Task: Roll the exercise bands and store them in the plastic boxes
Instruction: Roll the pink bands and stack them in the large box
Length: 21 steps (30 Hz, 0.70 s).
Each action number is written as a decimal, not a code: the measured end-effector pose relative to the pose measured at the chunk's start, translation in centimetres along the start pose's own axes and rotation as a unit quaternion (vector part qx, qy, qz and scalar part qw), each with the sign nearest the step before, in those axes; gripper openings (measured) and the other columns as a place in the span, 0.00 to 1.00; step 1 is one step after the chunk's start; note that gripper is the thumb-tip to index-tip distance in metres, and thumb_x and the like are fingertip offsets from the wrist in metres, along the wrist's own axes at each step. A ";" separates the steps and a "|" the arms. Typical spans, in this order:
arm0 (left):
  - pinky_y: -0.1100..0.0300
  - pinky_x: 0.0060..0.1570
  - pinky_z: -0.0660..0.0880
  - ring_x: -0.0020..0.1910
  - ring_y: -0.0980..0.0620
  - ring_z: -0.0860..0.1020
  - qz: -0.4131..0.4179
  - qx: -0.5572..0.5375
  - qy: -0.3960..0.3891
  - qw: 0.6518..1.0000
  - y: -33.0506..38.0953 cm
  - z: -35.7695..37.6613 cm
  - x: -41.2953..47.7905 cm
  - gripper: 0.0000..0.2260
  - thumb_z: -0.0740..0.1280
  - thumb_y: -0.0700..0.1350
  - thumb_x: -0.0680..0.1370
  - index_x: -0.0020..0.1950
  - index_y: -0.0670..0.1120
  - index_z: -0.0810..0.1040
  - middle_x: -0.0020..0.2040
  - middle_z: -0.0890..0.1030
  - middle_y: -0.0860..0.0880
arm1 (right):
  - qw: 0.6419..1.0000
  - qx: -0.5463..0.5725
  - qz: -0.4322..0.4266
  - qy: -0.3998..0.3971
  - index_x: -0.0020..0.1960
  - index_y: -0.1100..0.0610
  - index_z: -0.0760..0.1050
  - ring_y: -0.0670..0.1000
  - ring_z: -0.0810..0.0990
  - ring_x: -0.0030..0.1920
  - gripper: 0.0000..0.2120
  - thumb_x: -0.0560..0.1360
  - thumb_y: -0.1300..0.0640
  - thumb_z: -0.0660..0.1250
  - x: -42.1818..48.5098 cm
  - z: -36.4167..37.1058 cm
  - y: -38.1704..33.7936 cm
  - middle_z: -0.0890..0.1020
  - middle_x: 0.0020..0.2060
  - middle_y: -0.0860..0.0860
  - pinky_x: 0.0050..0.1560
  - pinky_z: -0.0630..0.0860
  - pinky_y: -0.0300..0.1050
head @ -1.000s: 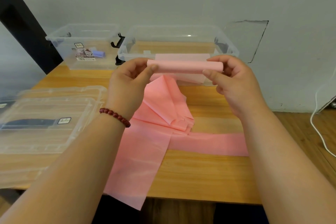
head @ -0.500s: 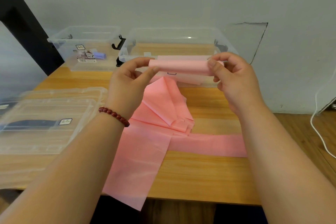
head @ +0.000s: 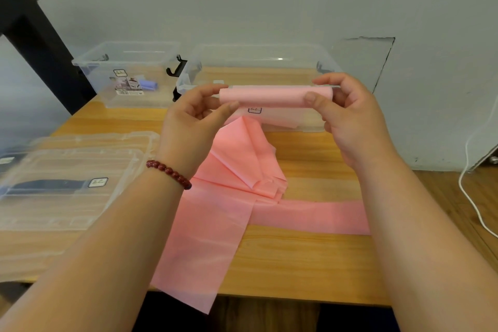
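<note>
My L hand (head: 188, 127) & R hand (head: 353, 118) pinch the pink band roll (head: 272, 96) by its ends, thumbs in front, above the table (head: 296, 259). The loose tail drapes down, clear box (head: 188, 81) just behind.

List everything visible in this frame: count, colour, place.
band: one, pink, rolled end held up, the rest trailing across the table and over its front edge
left box: one, clear, open, table's back
right box: one, clear, open, table's back
roll: one, purple, in left box
lids: seemingly two, clear, stacked, table's left
table: one, wood
stand: one, black, back left
cable: one, white, floor, right
bracelet: one, dark red, left wrist
left hand: pinches band's left end
right hand: pinches band's right end
</note>
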State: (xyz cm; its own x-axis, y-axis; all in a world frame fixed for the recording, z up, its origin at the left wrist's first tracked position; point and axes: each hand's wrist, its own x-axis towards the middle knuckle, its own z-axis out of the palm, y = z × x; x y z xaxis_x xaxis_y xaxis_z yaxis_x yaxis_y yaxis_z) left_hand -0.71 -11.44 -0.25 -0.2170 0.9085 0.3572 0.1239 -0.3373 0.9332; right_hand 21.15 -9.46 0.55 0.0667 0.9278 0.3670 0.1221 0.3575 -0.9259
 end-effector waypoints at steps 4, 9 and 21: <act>0.67 0.34 0.69 0.29 0.60 0.72 -0.007 0.003 0.011 1.000 0.0 0.3 0.0 0.08 0.70 0.43 0.77 0.51 0.56 0.79 0.33 0.79 0.58 | 1.000 0.000 -0.009 0.007 0.46 0.45 0.77 0.39 0.70 0.28 0.06 0.75 0.55 0.71 0.0 0.1 -0.1 0.75 0.29 0.40 0.30 0.66 0.33; 0.67 0.35 0.69 0.28 0.60 0.71 0.000 0.028 -0.016 0.999 0.0 0.3 0.1 0.11 0.69 0.41 0.78 0.57 0.54 0.78 0.29 0.76 0.60 | 1.000 0.004 -0.003 0.003 0.46 0.45 0.78 0.39 0.72 0.32 0.05 0.75 0.55 0.71 0.0 0.3 0.1 0.76 0.35 0.39 0.30 0.68 0.31; 0.72 0.35 0.71 0.30 0.60 0.69 -0.012 0.020 0.004 1.000 0.3 0.5 0.0 0.13 0.63 0.42 0.81 0.64 0.50 0.79 0.29 0.73 0.60 | 1.000 0.000 0.008 -0.029 0.53 0.45 0.76 0.40 0.71 0.31 0.08 0.77 0.56 0.69 -0.4 0.2 -0.3 0.76 0.38 0.42 0.34 0.69 0.34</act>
State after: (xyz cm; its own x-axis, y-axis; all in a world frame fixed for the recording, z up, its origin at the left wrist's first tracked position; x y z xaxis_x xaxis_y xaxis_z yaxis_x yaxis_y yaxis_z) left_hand -0.19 -11.44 -0.01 -0.2280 0.9141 0.3352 0.1574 -0.3051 0.9392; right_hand 20.89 -9.92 0.65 0.0119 0.9380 0.3465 0.1217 0.3426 -0.9316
